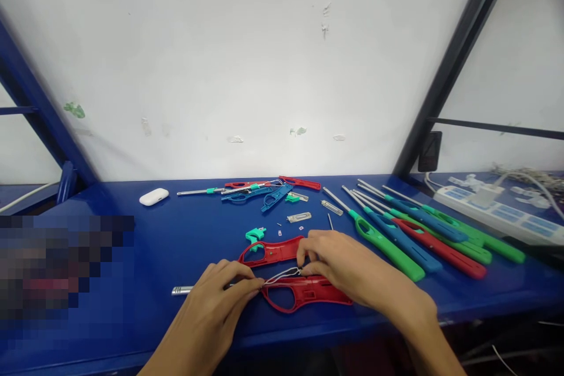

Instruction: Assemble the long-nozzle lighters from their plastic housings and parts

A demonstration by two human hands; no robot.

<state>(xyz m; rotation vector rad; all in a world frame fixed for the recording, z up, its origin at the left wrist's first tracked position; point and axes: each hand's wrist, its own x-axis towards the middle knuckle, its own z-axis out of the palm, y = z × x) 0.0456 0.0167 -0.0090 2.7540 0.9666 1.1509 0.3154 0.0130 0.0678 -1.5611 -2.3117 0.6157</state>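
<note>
Near the front edge of the table lies a red lighter handle half, inner side up, with an oval trigger opening. Over it, my left hand is closed around a metal lighter tube, whose slotted tip sticks out to the left. A thin white wire loops from my left fingertips to the fingers of my right hand. My right fingers are pinched at the wire's far end, hiding the exact grip. Just behind lies the other red handle half, beside a green trigger piece.
Assembled lighters in green, blue and red lie at the right, before a white power strip. Farther back are blue handle halves, clear fuel tanks and small loose parts. A white earbud case sits at back left.
</note>
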